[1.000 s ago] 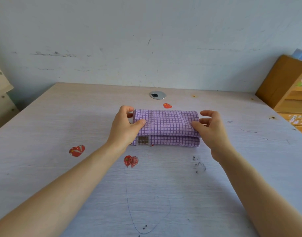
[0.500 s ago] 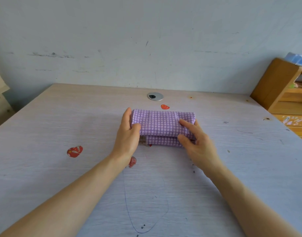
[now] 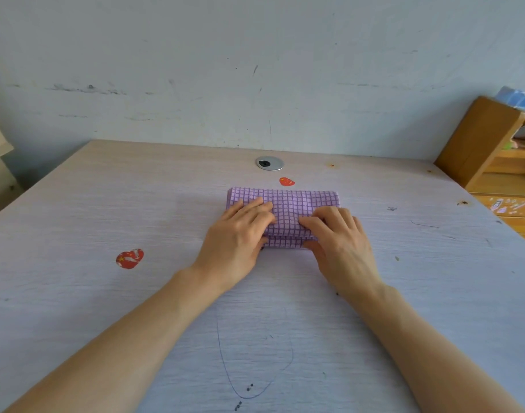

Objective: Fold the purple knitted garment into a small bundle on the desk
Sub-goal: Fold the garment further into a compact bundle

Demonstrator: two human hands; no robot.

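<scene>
The purple checked garment (image 3: 297, 201) lies folded into a small thick rectangle on the desk (image 3: 106, 204), a little beyond its middle. My left hand (image 3: 237, 239) rests on the bundle's left half, fingers flat on top and thumb tucked at the near edge. My right hand (image 3: 341, 242) covers the right half the same way, its thumb pressed against the near edge between the layers. Both hands hide the front corners and the label of the bundle.
A silver cable grommet (image 3: 269, 163) and a red heart sticker (image 3: 286, 182) sit just behind the bundle. Another red sticker (image 3: 129, 259) lies to the left. A wooden shelf unit (image 3: 478, 138) stands at the right edge, the wall behind.
Both hands have moved from the bundle's two ends inward onto its top and near edge. The bundle itself has stayed in place.
</scene>
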